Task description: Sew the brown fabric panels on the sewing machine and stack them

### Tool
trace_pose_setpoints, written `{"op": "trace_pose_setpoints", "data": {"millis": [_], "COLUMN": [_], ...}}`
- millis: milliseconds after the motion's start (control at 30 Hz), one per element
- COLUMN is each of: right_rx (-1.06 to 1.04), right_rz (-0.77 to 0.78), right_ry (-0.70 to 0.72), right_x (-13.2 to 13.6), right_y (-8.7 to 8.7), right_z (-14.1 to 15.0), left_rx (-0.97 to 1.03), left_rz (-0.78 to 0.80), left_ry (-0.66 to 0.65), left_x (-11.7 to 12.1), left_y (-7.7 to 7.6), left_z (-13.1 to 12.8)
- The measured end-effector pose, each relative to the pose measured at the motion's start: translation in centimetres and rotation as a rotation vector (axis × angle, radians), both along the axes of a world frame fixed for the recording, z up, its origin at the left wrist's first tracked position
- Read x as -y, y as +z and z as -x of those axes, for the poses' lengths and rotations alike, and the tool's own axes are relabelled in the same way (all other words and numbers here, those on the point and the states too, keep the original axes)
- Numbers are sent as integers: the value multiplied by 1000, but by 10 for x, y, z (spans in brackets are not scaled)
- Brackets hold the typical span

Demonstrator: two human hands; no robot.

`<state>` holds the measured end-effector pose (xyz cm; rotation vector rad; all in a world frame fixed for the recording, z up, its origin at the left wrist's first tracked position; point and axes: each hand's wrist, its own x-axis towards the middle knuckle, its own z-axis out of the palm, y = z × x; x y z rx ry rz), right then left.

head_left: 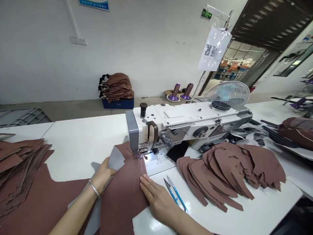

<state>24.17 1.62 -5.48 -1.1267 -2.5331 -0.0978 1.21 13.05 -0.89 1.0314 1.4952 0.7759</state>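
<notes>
A large brown fabric panel [122, 192] lies under the needle of a white sewing machine [181, 120], its right edge running up to the presser foot [141, 156]. My left hand [104, 174], a bangle on its wrist, is closed on a folded-up part of the panel whose grey backing [115, 159] shows. My right hand [156, 199] rests flat on the panel's right edge, below the needle, fingers stretched out. Just right of that hand lie blue-handled thread snips [176, 194], blades apart.
Stacked brown pieces [232, 169] lie on the right; another stack [22, 169] is at far left. A dark phone [178, 151] lies beside the machine arm. Behind stand two thread cones [176, 91], a fan [227, 93] and a blue crate [118, 103] of brown pieces.
</notes>
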Motion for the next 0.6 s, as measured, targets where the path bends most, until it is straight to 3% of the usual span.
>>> {"op": "trace_pose_setpoints", "data": {"millis": [333,600], "right_rx": [1,-69], "right_rz": [0,-8], "right_ry": [-42,-132], "right_x": [-2,0], "right_y": [-6,-16], "right_z": [0,-3], "left_rx": [-13,5], "left_rz": [-82,-163], "left_ry": [126,263], "left_x": [-32,-39], "left_y": [-10,-22], "left_z": [-3,-4]}}
